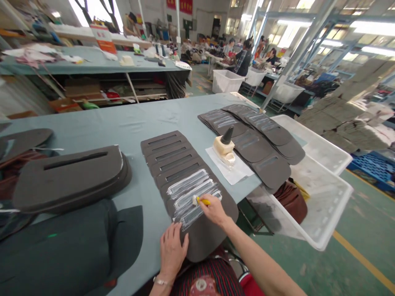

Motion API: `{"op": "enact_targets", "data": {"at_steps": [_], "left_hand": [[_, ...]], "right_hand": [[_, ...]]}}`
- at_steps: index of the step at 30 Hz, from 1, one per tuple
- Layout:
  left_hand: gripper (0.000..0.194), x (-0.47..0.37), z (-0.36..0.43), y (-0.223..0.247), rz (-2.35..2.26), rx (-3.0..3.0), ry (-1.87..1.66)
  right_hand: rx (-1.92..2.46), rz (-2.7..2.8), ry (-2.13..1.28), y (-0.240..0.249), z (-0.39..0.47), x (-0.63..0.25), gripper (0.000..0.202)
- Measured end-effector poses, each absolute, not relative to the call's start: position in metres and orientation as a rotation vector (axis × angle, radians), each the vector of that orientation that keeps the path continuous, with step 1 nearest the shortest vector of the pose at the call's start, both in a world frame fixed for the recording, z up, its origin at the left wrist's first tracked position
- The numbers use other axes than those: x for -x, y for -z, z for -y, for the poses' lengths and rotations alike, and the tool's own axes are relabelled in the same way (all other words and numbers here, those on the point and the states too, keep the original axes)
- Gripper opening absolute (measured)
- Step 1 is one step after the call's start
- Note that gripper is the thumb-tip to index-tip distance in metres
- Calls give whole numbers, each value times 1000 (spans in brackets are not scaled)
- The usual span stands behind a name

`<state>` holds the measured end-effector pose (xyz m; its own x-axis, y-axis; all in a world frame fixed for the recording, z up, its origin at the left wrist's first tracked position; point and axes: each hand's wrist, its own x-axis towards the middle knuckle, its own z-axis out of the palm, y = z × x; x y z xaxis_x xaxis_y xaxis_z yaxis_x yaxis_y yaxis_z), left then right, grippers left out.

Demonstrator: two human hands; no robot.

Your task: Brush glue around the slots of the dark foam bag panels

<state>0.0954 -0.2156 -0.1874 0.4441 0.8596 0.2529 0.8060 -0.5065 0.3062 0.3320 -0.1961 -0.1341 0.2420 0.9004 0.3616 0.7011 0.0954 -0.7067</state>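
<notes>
My right hand [215, 210] grips a small yellow-handled brush [203, 200], its pale bristles on a dark grey panel. White glue [188, 185] is smeared in streaks around the slots of the nearest panels. These slotted panels [173, 154] overlap like steps, running away from me across the table. My left hand [173, 248] lies with fingers spread on the left edge of the nearest panel. Beyond the right hand, a cream glue bottle [224, 146] with a black nozzle stands on a white sheet [243, 167].
Stacked grey panels [121, 166] lie to the left, beside dark green material [61, 246]. More panels with white streaks [262, 148] spread across the table's right end. White plastic bins [327, 201] stand off that edge, one holding brown pieces [291, 201]. People work in the background.
</notes>
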Motion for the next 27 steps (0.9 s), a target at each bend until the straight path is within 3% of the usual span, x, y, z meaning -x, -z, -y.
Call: {"op": "enact_targets", "data": {"at_steps": [4, 8, 13, 21, 27], "left_hand": [[35, -97, 216, 188, -1485, -2529, -572], [36, -97, 215, 184, -1471, -2467, -596], [34, -82, 216, 179, -1442, -2312, -703], [35, -69, 234, 189, -1217, -2589, -545], [32, -74, 236, 185, -1280, -2583, -521]], "right_hand": [[1874, 1166, -177, 139, 195, -388, 19], [1929, 1228, -87, 136, 191, -419, 18], [1813, 1253, -69, 124, 209, -370, 19], [1531, 1658, -508, 127, 243, -253, 15], [1922, 1332, -285, 131, 237, -371, 15]]}}
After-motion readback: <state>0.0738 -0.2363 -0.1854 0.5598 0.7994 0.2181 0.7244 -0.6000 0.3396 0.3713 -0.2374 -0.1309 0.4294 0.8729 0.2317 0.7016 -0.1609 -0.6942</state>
